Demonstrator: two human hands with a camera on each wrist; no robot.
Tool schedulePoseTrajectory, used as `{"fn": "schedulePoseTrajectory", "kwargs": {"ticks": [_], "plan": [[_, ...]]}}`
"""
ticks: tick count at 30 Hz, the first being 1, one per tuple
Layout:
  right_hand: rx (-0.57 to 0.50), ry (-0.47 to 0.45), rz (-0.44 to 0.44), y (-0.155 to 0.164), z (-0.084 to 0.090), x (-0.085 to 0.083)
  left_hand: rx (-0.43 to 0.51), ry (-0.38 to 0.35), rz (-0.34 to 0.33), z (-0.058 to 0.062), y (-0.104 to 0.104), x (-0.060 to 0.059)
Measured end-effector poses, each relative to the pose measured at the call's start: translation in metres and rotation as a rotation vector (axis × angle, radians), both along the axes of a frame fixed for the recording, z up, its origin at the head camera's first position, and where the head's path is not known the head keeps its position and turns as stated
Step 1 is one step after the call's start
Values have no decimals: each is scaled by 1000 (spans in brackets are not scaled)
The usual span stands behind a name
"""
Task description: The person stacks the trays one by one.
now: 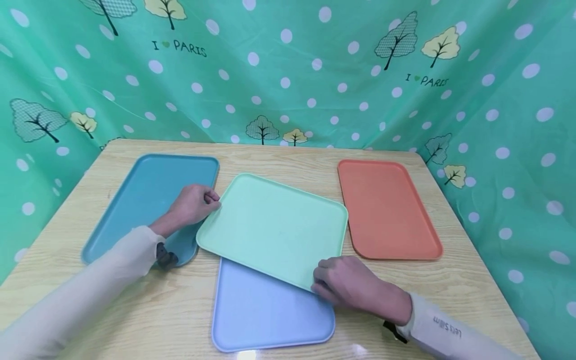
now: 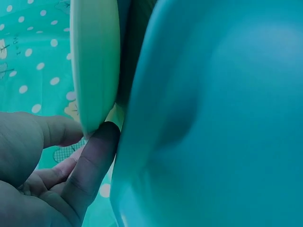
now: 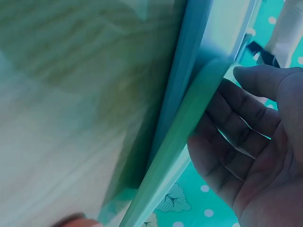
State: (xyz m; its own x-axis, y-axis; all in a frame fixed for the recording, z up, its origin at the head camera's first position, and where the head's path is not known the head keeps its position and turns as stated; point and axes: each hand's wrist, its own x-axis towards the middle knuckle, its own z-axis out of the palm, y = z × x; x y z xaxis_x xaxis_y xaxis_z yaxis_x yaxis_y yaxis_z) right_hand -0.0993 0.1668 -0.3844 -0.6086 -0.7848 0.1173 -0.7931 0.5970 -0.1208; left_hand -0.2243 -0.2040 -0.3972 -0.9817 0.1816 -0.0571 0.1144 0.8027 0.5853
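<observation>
Before you stretches a desk [image 1: 177, 320] with pale wood grain, a patch of glare [image 1: 246, 355] shining near the middle of its near side. Beyond its far edge and along both its left and right sides you have a green cloth [image 1: 270, 100], hanging in folds and scattered with pale dots [image 1: 286, 35]. On it you can see grey trees [image 1: 262, 129] paired with smaller yellow trees [image 1: 294, 136], and "I PARIS" lettering [image 1: 180, 47], a heart after the "I", at far left and far right.
</observation>
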Motion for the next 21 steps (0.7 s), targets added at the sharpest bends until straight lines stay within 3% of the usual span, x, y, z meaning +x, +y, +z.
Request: {"fn": "schedulePoseTrajectory", "kwargs": {"ticks": [7, 13, 21], "plan": [[-27, -130, -76, 10, 10, -27, -21, 8, -5, 1, -2, 8], [-94, -164, -126, 18, 16, -59, -44, 4, 5, 3, -3, 15], [-129, -293, -310, 31, 22, -97, -59, 52, -16, 6, -3, 25]]}}
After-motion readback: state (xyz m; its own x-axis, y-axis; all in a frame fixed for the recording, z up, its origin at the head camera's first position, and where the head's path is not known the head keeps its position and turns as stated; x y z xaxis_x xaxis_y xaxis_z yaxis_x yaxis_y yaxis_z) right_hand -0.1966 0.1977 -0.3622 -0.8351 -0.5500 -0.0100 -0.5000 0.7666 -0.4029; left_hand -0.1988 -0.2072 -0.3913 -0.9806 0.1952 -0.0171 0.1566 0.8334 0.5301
